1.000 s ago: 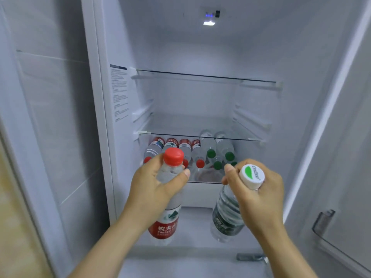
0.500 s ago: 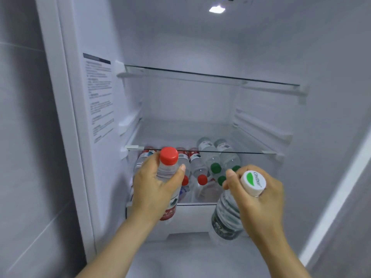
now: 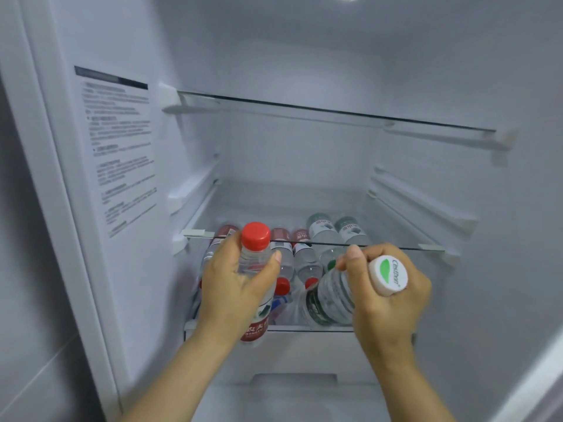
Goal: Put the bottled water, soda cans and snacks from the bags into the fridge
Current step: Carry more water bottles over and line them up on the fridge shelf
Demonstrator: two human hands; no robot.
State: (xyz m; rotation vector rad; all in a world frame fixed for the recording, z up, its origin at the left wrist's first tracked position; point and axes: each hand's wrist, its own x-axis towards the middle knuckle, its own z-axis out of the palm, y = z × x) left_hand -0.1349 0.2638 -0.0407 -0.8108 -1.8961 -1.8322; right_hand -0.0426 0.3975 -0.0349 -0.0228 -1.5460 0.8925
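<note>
Holding one water bottle in each hand, I am standing at the open fridge [image 3: 304,56] with both bottles just in front of the compartment under the middle glass shelf [image 3: 396,247].

That compartment is already carrying a row of bottles lying on their sides, caps facing me. The red-capped bottles [image 3: 304,263] are lying to the left and the green-capped bottles [image 3: 323,229] to the right. They are showing partly through the glass. I judge they are lying flat because the gap under the shelf is too low for them to stand, and sorted by brand to keep the rows tidy.

My left hand [image 3: 240,287] is gripping the red-capped water bottle [image 3: 255,254] around its upper body, fingers curled behind and thumb across the front. The cap is standing clear above my grip and the bottle is nearly upright, so I am probably going to have to tip it before it goes in.

My right hand [image 3: 393,300] is clenching the white-capped water bottle [image 3: 332,296] near its neck. I am tilting it with the base pointing into the fridge and the green leaf on the cap facing me, which suits sliding it in base first beside the green-capped ones.

Neither bottle is resting on a shelf yet. The upper glass shelf [image 3: 335,112] is carrying nothing that I can see.
</note>
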